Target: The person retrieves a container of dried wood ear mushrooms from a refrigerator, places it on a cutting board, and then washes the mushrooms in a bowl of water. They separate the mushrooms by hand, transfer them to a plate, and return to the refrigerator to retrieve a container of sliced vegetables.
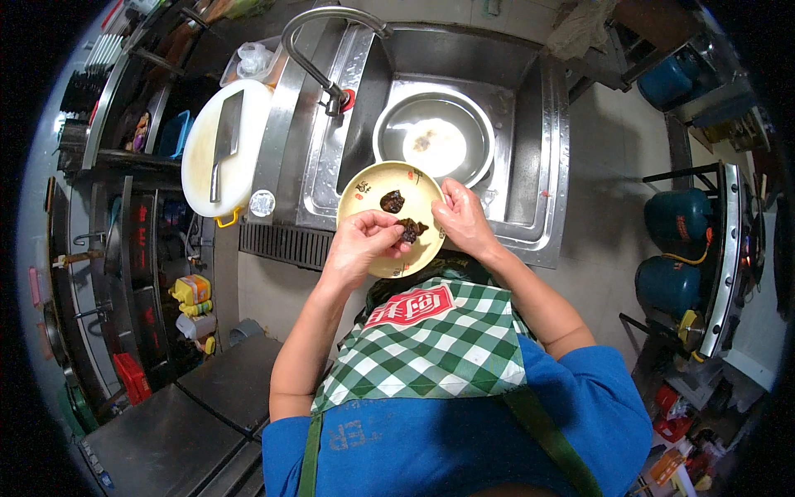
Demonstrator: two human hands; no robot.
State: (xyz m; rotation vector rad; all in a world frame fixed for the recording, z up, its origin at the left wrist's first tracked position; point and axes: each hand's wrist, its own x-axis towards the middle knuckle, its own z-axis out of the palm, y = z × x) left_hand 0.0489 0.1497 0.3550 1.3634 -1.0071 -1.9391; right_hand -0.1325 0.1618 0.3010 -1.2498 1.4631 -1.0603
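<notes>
My right hand (463, 217) grips the right rim of a yellow plate (366, 194), which bears dark writing and small red marks. Between the thumb and fingers of my left hand (366, 242) is a dark, crinkled piece of food (412, 230), held over the plate. A second dark food piece (392, 202) lies on the plate, just beyond my left fingers. The plate is above the near edge of a steel sink (522, 211). Behind it in the sink stands a round metal basin (385, 133) of water, partly covered by the plate.
A curved faucet (304, 59) rises at the sink's left side. Farther left, a cleaver (228, 133) lies on a round white cutting board (202, 143). Blue gas cylinders (674, 214) stand at the right beneath a stove (723, 267). Yellow bottles (191, 289) are low at left.
</notes>
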